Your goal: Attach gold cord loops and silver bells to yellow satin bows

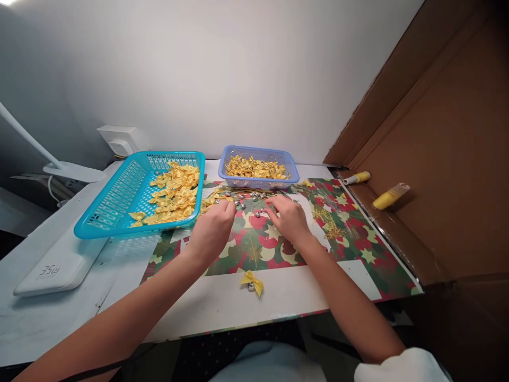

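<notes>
My left hand (214, 229) is closed in a pinch beside the blue-green basket, at the edge of the loose yellow bows (209, 203). What its fingertips hold is hidden. My right hand (290, 218) is over the patterned sheet, its thumb and forefinger a little apart. Small silver bells (257, 214) lie right at those fingertips, and several more are scattered between my hands. A thin gold cord (251, 239) runs from between my hands down toward me. At its near end lies a yellow ribbon bow (252, 281) with a silver bell (250, 286).
A blue-green basket (139, 232) of yellow bows stands left, partly over a white power bank (59, 270). Behind my hands is a purple basket (258, 183) of corded bows. Gold cord bits (332, 225) lie right, by a cardboard wall (445, 159) with yellow rolls (392, 196).
</notes>
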A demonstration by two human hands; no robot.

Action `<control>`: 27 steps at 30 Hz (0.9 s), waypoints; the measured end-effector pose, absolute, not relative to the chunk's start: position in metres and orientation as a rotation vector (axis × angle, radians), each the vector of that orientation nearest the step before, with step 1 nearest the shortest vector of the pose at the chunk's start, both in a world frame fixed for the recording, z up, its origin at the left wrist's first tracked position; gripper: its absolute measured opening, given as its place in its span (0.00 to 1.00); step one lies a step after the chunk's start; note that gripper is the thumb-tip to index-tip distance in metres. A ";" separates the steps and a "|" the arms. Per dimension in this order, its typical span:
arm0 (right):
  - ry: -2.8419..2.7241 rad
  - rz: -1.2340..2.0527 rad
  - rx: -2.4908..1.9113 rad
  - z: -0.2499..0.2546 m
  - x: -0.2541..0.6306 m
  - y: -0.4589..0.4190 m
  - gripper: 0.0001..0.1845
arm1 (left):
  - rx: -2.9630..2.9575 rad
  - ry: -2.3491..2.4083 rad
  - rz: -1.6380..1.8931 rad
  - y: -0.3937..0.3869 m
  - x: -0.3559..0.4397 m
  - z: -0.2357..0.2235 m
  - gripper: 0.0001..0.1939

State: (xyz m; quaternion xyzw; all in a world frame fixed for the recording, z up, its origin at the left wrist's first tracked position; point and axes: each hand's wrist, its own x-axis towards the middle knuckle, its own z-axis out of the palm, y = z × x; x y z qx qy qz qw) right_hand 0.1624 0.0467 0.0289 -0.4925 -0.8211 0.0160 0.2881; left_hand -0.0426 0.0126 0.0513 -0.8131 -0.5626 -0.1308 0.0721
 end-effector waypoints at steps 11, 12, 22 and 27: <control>-2.001 0.229 -1.264 0.016 0.151 0.035 0.08 | -2.670 -1.808 -0.770 0.016 -0.049 0.018 0.11; -1.922 0.319 -1.249 0.015 0.148 0.031 0.07 | -2.685 -1.848 -0.838 0.015 -0.049 0.018 0.11; -1.220 1.323 -1.180 0.016 0.121 0.002 0.07 | -1.857 -2.770 -2.720 0.008 -0.029 0.011 0.18; -1.187 1.292 -1.167 0.013 0.113 -0.010 0.05 | -1.649 -2.704 -2.928 0.004 -0.027 0.009 0.18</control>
